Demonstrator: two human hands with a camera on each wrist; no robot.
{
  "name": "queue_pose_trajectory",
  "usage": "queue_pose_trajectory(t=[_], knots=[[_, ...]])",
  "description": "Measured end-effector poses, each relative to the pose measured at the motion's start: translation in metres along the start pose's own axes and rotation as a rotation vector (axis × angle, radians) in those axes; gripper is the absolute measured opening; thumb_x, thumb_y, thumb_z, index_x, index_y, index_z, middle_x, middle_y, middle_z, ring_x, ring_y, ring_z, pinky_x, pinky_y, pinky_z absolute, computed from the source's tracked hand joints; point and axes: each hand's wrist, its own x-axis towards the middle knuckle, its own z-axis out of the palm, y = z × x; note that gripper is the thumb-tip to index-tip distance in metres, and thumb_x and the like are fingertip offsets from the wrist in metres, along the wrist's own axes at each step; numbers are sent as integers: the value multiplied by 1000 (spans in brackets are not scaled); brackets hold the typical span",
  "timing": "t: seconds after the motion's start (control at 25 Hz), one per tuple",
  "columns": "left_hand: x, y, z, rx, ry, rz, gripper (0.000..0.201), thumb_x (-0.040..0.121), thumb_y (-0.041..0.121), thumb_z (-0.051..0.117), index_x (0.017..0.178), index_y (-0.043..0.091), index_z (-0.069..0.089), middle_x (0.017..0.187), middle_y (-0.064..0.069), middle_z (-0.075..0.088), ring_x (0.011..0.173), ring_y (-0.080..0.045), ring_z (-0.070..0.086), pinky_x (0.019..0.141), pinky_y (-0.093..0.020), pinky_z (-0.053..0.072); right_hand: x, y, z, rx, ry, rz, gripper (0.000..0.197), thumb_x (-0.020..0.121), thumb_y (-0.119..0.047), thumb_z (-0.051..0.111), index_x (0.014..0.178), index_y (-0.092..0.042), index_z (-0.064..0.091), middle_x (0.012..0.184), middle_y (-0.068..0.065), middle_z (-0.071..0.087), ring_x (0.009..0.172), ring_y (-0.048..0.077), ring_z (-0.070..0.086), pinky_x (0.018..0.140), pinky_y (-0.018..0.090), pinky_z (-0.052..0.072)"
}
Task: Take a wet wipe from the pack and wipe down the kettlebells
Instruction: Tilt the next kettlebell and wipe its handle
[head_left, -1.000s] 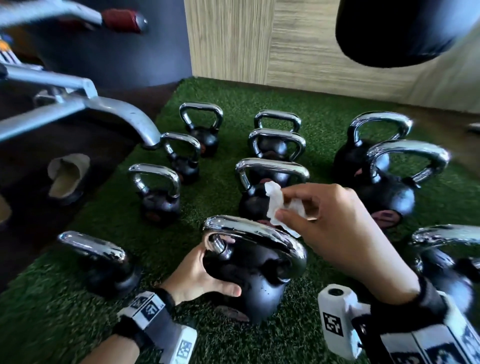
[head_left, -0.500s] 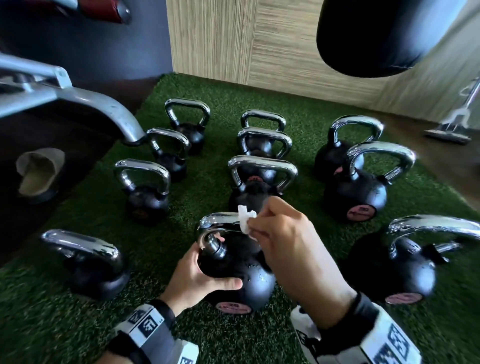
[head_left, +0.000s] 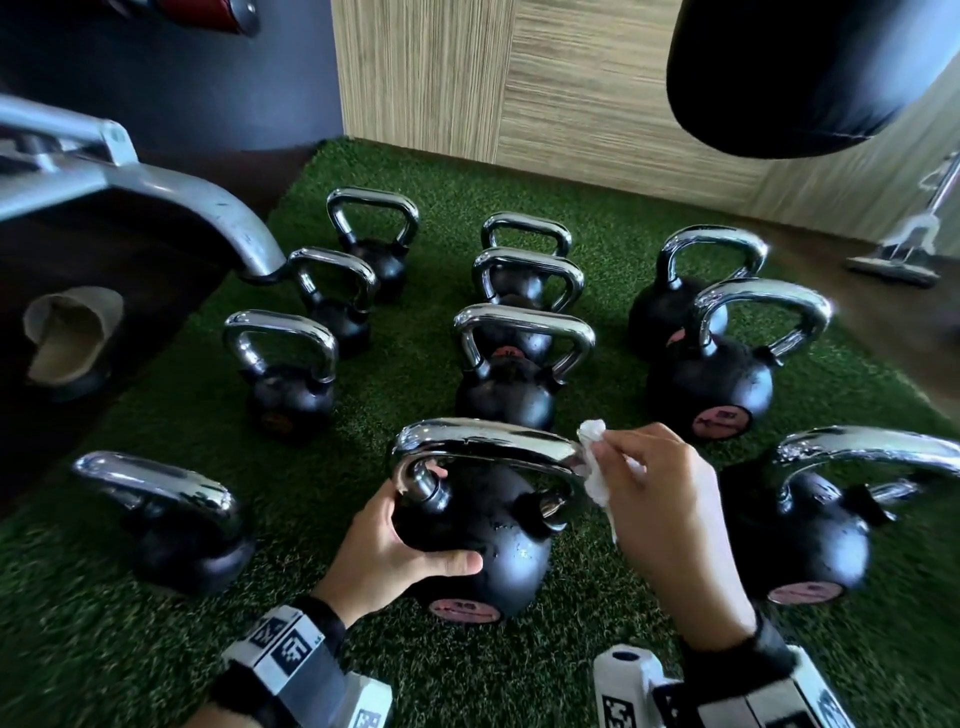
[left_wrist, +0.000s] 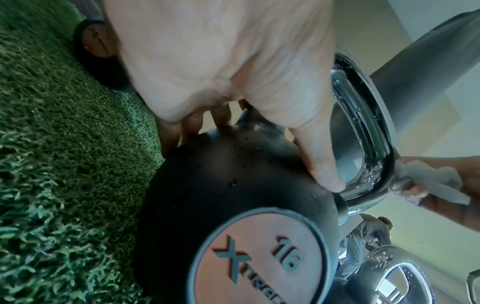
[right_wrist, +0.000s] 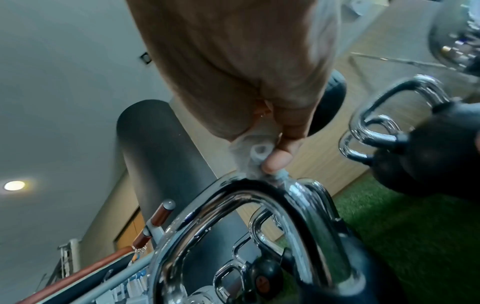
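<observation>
Currently, item 1: front kettlebell (head_left: 483, 540), black body w/ chrome handle (head_left: 488, 441), on green turf (head_left: 93, 649), tilted toward the camera so its pink base disc, marked 16 in the left wrist view, faces out. Water beads on body and handle.

Item 2: left hand (head_left: 387, 545), fingers curled round the body's left side below the handle root, thumb laid across the front; it grips the kettlebell.

Item 3: right hand (head_left: 670, 514), pinching a crumpled white wet wipe (head_left: 592, 467) btwn thumb and fingers. Wipe pressed against the handle's right corner, where top bar bends down; right wrist view shows thumb tip on wipe, wipe on chrome.

Item 4: other kettlebells, approx. three columns behind and beside. Nearest: one just behind (head_left: 511, 384), one at right (head_left: 810, 525) close to the right forearm, one at left (head_left: 171, 525) w/ a strip of bare turf btwn it and the left hand.

Surroundings: turf's left edge meets dark floor, where a beige slipper (head_left: 67, 332) lies; a grey machine arm (head_left: 171, 202) overhangs that edge. Far edge meets wood-panel wall (head_left: 519, 78). Black punch bag (head_left: 789, 73) hangs top right. Open turf in foreground, around both wrists.
</observation>
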Motion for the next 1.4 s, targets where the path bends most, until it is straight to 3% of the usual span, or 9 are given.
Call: queue_pose_trajectory(t=[0.2,0.36,0.52,0.64,0.76,0.92,1.08,1.2,1.4], knots=[[-1,5,-3,79,-44,-12,93,51,43,102,132,37,57,126,15,70,119,-3,64,107,-35,48,-17,6,10,132,48,68,10,95,-16,69,93,-15,78,91,-4,69,82,14,68,72,33,55],[-4,27,-6,318,9,-169,86,41,62,97,117,41,62,109,26,72,106,6,65,102,-29,52,-18,29,13,711,-15,476,18,98,-11,63,91,-12,80,89,11,77,74,16,70,69,34,56],[-6,69,-4,814,-57,-351,98,40,91,73,123,42,53,105,17,71,103,-14,69,84,-29,54,-32,39,25,1074,-178,798,27,103,-3,49,92,1,74,77,11,75,63,11,66,59,20,56],[-10,89,-4,1085,-115,-452,83,50,98,59,98,30,69,94,8,75,92,-19,72,77,-29,55,-46,50,32,996,-223,758,24,99,-3,56,88,1,77,84,20,73,69,17,64,62,24,54],[-14,106,-16,778,-314,-401,45,86,68,64,82,26,78,78,13,78,80,-15,76,78,-30,58,-56,51,21,932,-159,686,9,85,-10,74,84,-2,76,82,31,67,75,28,60,67,36,47],[-23,124,1,105,-462,-428,41,96,46,58,110,12,77,99,-6,80,101,-27,75,93,-34,57,-61,24,6,883,-135,511,13,78,-18,79,74,-9,71,71,10,68,69,27,58,67,39,45],[-25,117,15,-360,-449,-473,59,90,53,55,111,1,76,109,-26,74,95,-32,76,85,-38,63,-53,-12,-1,533,-199,96,6,84,-24,82,83,-23,77,79,-3,77,72,17,72,67,40,57],[-26,119,18,-517,-385,-392,43,93,42,55,104,8,80,107,-21,76,95,-26,77,86,-35,63,-44,-21,-2,384,-146,-13,19,73,-18,88,75,-32,76,84,-17,74,83,7,70,75,33,55],[-26,127,19,-601,-178,-183,21,83,22,68,93,7,79,91,-11,76,79,-16,75,70,-26,63,-36,-27,-5,371,-99,-132,33,66,-13,92,83,-29,69,93,-10,64,94,11,64,74,19,49]])
